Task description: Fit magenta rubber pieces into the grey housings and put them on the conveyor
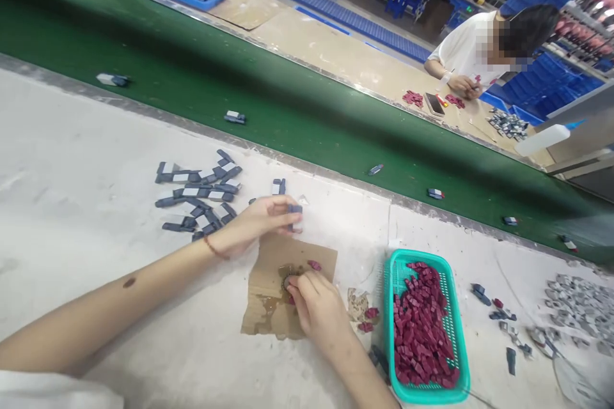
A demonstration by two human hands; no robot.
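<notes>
My left hand (273, 214) pinches a small dark blue and white plastic part (295, 209) just above the far edge of a piece of brown cardboard (259, 314). Lower on the cardboard my right hand (316, 307) is closed, fingertips down at a dark, wet-looking patch. What those fingertips hold is too small and covered to make out. One dark red piece (314, 265) lies on the cardboard beyond the right hand. To the left, several similar dark blue parts (201, 193) with white faces lie in loose rows on the pale table.
A teal basket (391, 332) full of dark red pieces stands right of my right hand. Grey parts (575, 307) are heaped farther right. A green conveyor belt (297, 121) carrying spaced parts runs beyond the table. Across it, a co-worker (474, 57) handles small pieces.
</notes>
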